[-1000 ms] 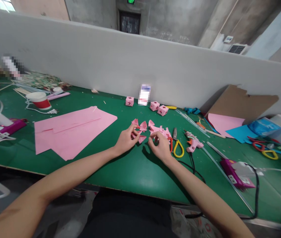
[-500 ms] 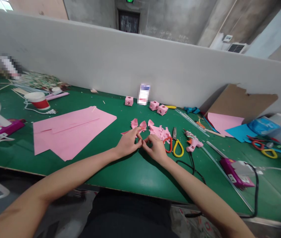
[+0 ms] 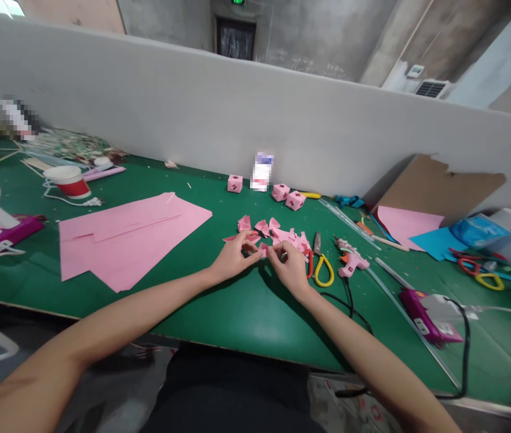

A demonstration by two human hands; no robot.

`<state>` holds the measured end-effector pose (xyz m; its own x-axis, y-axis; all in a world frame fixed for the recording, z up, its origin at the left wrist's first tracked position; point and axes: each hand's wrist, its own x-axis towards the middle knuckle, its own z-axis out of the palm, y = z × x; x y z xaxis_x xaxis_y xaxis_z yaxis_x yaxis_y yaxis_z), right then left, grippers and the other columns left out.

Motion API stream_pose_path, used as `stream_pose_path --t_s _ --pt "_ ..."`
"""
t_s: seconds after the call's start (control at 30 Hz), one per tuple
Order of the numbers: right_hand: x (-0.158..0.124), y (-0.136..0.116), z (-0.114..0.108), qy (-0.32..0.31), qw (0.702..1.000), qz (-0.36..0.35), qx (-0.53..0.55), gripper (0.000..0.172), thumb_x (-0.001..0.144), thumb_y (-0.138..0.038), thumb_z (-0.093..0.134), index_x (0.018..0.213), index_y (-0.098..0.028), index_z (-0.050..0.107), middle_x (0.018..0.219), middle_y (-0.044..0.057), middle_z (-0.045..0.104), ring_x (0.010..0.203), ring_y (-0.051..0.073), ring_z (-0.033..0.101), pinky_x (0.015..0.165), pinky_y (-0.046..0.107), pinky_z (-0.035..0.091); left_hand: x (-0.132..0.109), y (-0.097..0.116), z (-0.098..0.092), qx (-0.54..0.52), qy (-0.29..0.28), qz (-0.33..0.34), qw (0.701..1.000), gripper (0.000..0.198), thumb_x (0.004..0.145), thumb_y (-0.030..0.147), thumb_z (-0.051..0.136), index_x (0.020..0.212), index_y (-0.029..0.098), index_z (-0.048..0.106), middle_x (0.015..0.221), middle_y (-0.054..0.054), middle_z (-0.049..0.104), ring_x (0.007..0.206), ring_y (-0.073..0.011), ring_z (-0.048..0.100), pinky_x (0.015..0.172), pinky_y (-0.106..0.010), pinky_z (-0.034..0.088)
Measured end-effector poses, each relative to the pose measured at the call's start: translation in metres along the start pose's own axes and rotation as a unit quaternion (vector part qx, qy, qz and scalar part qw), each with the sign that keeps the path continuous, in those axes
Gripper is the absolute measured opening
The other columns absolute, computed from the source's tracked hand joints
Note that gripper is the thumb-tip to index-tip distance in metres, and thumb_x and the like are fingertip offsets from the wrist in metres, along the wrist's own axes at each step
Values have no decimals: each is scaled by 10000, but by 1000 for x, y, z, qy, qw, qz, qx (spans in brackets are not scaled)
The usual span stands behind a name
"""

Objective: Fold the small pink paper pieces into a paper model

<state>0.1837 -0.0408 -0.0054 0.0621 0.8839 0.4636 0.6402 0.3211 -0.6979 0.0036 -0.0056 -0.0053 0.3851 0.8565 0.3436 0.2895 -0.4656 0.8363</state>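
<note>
Between my two hands is a small folded piece of pink paper [image 3: 263,250]. My left hand [image 3: 236,255] pinches it from the left, thumb and fingertips together on its edge. From the other side my right hand [image 3: 289,264] grips it in the same way. Just beyond the fingers lie several curled pink paper pieces [image 3: 263,227] and a heap of pink paper scraps [image 3: 292,237]. Scissors [image 3: 324,269] with red and yellow handles rest right of my right hand, which partly hides the red one. Pink paper cubes [image 3: 234,184] with cut openings stand near the partition.
Large pink paper sheets [image 3: 133,246] lie to the left. A pink glue gun [image 3: 353,262] with a black cord sits at the right, near clear glue sticks [image 3: 413,325] and a purple power strip [image 3: 429,317]. A paper cup [image 3: 68,183] stands far left; a grey partition [image 3: 183,114] bounds the back.
My hands have moved slightly apart, and the small pink paper piece now shows between the fingertips. My right hand has shifted a little to the right; the table's things have stayed put.
</note>
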Motion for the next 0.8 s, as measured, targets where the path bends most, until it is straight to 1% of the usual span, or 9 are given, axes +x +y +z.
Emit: stream_pose_path --t_s 0.1,0.2,0.27,0.37,0.43,0.53,0.63,0.73,0.8 --pt "-1 -2 2 -25 999 -2 30 226 885 -395 558 829 -196 647 726 17 652 608 149 560 575 272 429 0 0 2 -6 -5 2 1000 454 837 332 614 1237 190 453 888 -22 712 823 -177 685 714 -288 520" --pt "-3 -3 5 -51 996 2 68 226 879 -384 573 964 -192 655 860 43 696 664 155 594 592 272 452 0 1 1 -8 14 -5 1000 407 823 263 605 1202 179 482 869 -19 707 819 -170 685 692 -270 518" --pt "-4 -4 7 -64 994 19 85 240 862 -369 588 1004 -188 654 868 48 703 684 162 607 590 270 457 1 2 0 -16 25 -16 999 390 818 252 604 1184 173 495 841 -14 703 793 -163 684 674 -260 519" --pt "-3 -3 9 -83 987 45 133 199 832 -340 601 935 -185 670 847 42 706 713 167 622 617 269 473 -1 4 0 -38 3 -7 999 423 818 251 603 1216 172 482 872 -22 714 805 -166 694 677 -259 531" --pt "-2 -2 8 -78 979 66 174 183 817 -334 602 892 -185 677 832 36 704 714 168 623 617 266 481 -2 5 1 -49 -19 12 999 460 813 228 602 1249 178 463 937 -35 728 872 -179 704 734 -280 546" --pt "-1 -2 7 -67 973 94 201 186 807 -332 588 873 -191 688 789 29 693 663 163 609 545 248 456 -5 8 2 -32 -24 29 999 487 807 196 600 1270 193 451 931 -25 744 913 -188 707 829 -321 544" --pt "0 -2 5 -67 974 93 197 159 794 -306 578 836 -193 682 774 24 681 639 155 592 523 240 436 -8 11 2 -11 -16 23 1000 464 802 205 604 1245 188 467 921 -26 741 850 -179 706 770 -300 549" --pt "0 -2 5 -69 978 79 182 143 787 -283 567 810 -190 673 769 23 678 647 158 590 564 254 452 -9 12 1 -5 -7 28 1000 436 818 259 602 1230 183 480 925 -30 712 807 -163 686 673 -258 535" --pt "-1 -2 6 -75 981 64 164 145 789 -272 558 802 -189 676 775 28 688 671 167 600 605 269 467 -10 12 0 17 -12 49 999 456 818 300 618 1238 186 482 878 -16 689 790 -159 668 673 -256 526"
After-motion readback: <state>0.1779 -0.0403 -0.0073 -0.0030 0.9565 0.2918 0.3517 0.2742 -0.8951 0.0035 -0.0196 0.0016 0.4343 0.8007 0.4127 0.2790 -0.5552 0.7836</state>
